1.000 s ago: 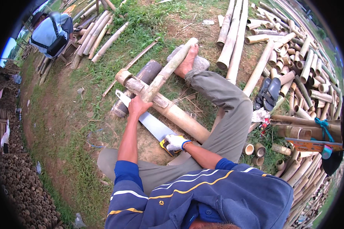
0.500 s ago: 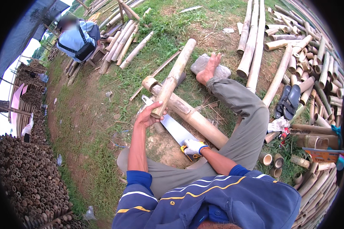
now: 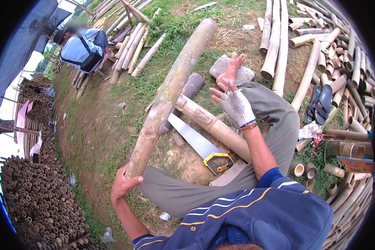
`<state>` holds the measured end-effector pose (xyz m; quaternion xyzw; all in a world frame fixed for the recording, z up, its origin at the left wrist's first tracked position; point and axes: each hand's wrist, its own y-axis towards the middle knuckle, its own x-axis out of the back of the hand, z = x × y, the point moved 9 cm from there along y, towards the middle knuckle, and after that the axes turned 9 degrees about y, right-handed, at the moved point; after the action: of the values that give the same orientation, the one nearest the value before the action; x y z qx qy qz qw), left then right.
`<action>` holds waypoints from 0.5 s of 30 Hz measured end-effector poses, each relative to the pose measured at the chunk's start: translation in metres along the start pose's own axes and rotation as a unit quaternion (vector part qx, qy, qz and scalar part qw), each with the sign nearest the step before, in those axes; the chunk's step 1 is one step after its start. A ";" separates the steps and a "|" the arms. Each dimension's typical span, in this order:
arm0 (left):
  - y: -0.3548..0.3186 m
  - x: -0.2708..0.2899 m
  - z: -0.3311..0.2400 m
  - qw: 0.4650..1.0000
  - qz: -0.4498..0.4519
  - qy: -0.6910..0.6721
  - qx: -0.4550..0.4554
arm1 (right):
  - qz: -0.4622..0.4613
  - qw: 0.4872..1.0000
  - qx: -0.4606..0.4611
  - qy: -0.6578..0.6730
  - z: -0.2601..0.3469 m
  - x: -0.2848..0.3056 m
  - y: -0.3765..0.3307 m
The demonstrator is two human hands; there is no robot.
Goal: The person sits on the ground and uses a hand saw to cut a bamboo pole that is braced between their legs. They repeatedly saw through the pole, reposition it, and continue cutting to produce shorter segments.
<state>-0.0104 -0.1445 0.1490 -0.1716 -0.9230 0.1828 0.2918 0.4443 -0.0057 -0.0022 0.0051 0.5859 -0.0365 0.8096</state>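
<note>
Grassy yard, bamboo piles all round. Left hand (image 3: 123, 185) wraps grip round lower end of long bamboo pole (image 3: 171, 91), centre frame, tilted up. Gloved right hand (image 3: 234, 103) open, empty, above thicker pole (image 3: 214, 127). Handsaw (image 3: 200, 146) idle on ground. Looks like repositioning; next calls for steady second hold.

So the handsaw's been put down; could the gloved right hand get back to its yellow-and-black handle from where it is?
Probably yes. The right hand is raised, open and empty, and the handle of the steel-bladed handsaw lies uncovered on the ground just below it.
</note>
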 end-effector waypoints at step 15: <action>-0.157 0.095 0.110 0.783 -0.461 0.408 0.090 | 0.286 0.887 0.038 -0.362 -0.051 -0.213 -0.065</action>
<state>-0.1831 -0.2678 0.1786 0.2430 -0.6663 0.0219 0.7046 0.3251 -0.0569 0.1862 0.1894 0.2238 0.1753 0.9398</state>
